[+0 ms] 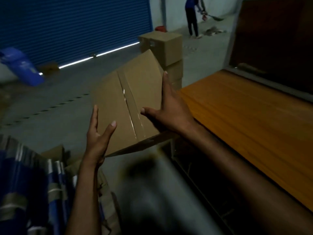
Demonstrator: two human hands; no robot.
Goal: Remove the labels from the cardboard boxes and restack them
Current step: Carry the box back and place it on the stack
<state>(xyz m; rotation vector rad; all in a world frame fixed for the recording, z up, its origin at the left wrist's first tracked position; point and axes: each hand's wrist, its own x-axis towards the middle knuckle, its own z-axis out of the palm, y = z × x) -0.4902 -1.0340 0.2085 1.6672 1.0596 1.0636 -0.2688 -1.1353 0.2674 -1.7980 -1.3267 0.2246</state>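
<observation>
Pressing cardboard box (pixel 125 102) between left hand (pixel 97 134) and right hand (pixel 171 107), fingers straight and apart, underside hidden

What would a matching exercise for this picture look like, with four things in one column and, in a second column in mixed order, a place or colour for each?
Things
1. taped cardboard box
2. stack of boxes
3. wooden tabletop
4. roller shutter

Place or colour
A. blue, at the back left
B. orange, on the right side
C. tilted, held between the left hand and the right hand
D. farther away, behind the held box

Pairs: 1-C, 2-D, 3-B, 4-A
</observation>
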